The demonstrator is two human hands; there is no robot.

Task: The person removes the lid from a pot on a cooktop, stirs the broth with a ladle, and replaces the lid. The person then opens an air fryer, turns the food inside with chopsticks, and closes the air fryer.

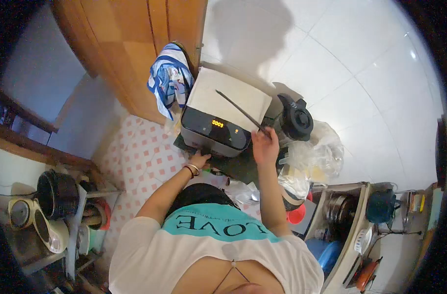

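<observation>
An air fryer with a dark front panel and glowing orange digits stands before me. A pale cloth covers its top. At the lower front, my left hand is closed around what looks like the drawer handle; its fingertips are partly hidden. My right hand is beside the fryer's right front corner, pinching a pair of dark chopsticks, which slant up and left over the cloth. Whether the chopsticks touch the cloth, I cannot tell.
A black-lidded jug and clear plastic bags stand close on the right. A blue-and-white cloth hangs by the wooden door. Shelves with a black pot are at left; a rack of cookware is at right.
</observation>
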